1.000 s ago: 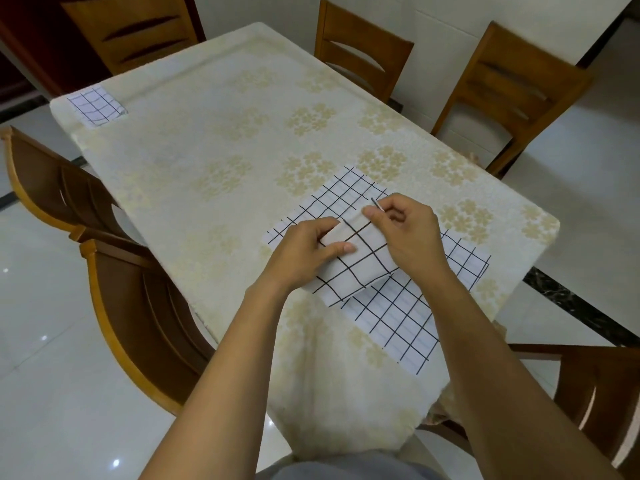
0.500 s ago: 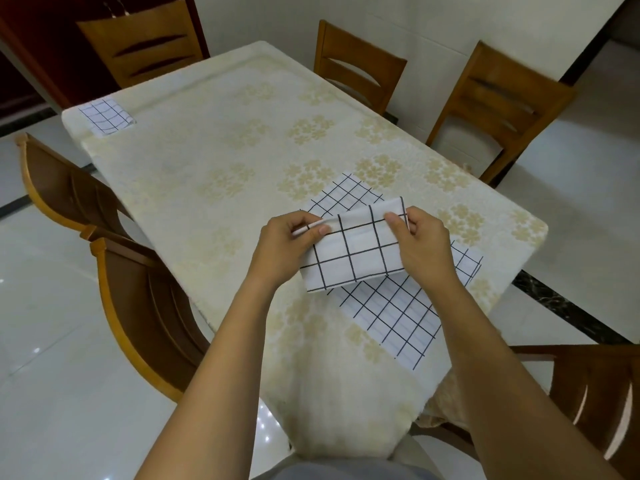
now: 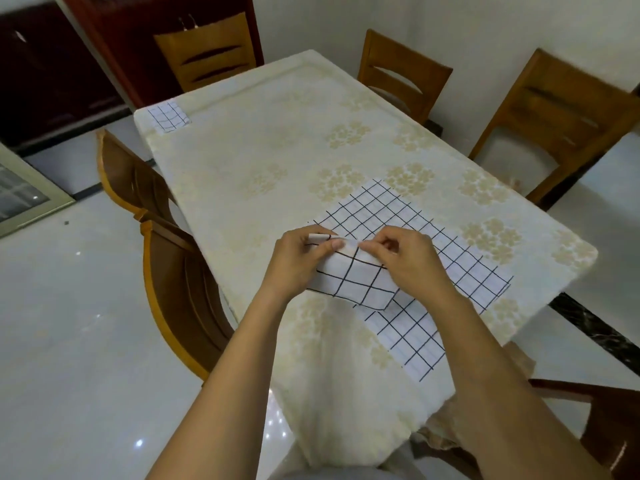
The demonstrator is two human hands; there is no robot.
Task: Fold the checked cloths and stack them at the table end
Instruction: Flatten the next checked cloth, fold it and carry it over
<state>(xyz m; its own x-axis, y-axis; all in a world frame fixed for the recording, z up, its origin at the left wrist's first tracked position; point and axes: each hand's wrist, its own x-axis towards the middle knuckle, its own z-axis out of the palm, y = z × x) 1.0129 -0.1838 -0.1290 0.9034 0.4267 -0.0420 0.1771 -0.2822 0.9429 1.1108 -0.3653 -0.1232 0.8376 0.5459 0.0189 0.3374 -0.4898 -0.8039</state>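
A folded white cloth with black checks (image 3: 349,280) is pinched at its top edge between thumb and forefinger of the left hand (image 3: 298,261) and the right hand (image 3: 408,261). It partly overlaps a flat checked cloth (image 3: 415,223), which is spread toward three o'clock. A small folded checked cloth (image 3: 168,116) is seen at eleven o'clock, at the far corner of the cream flowered table (image 3: 277,161).

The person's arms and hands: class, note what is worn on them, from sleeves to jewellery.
Nothing is worn on either. The left hand and right hand are bare, with no gloves, rings or watch in view. Both forearms are uncovered down to the picture's bottom edge, and no sleeve shows.
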